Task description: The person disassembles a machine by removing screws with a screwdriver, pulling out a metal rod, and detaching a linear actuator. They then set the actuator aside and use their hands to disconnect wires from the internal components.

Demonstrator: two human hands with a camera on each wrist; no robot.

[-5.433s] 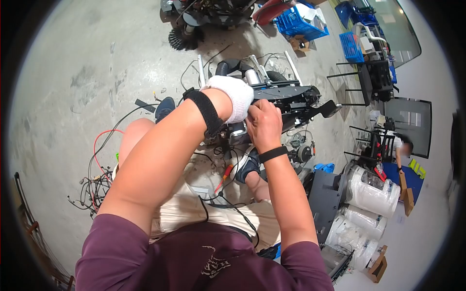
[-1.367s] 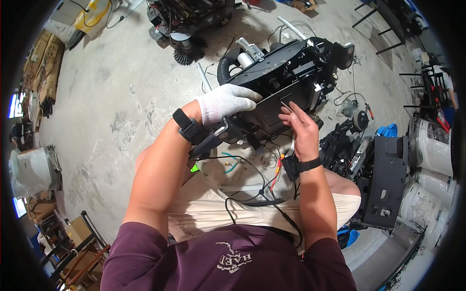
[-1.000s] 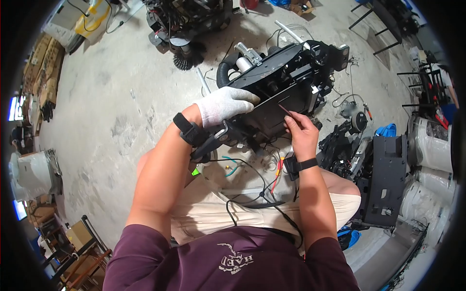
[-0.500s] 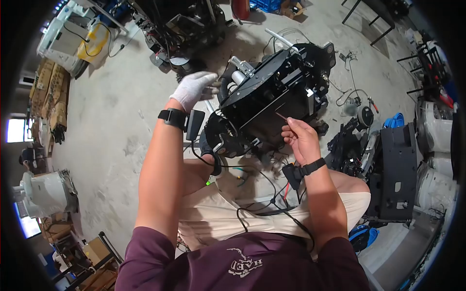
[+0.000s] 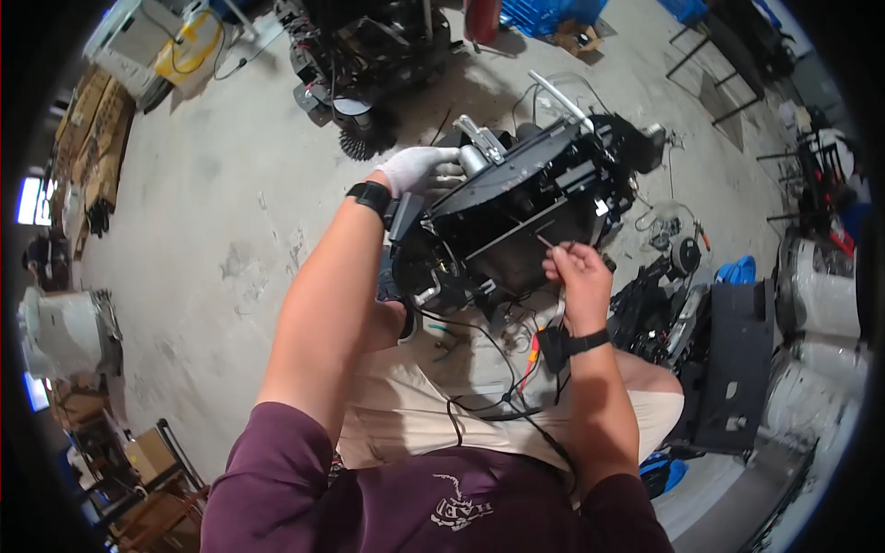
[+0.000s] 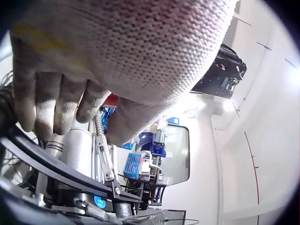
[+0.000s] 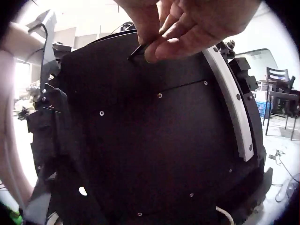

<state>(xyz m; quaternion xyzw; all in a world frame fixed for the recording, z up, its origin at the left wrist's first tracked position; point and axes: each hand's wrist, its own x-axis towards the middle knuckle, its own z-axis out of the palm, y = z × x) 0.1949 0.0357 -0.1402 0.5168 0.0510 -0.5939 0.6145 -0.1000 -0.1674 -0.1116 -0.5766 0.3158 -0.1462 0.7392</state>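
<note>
A black machine assembly stands tilted on the floor between the person's legs. The left hand, in a white knit glove, has its fingers extended at the assembly's far left edge, beside a silver cylinder; whether it touches cannot be told. In the left wrist view the gloved fingers hang straight over the cylinder. The bare right hand pinches a thin dark rod between thumb and fingertips. In the right wrist view the rod points at a black panel with several small screws.
Cables and a red-and-yellow tool lie on the floor near the legs. Black parts and a dark panel are at the right. Another machine with a round brush stands beyond, near a blue crate.
The left hand left the assembly's near edge, rose to its far left side and has moved right to beside the cylinder. The right hand still pinches the rod.
</note>
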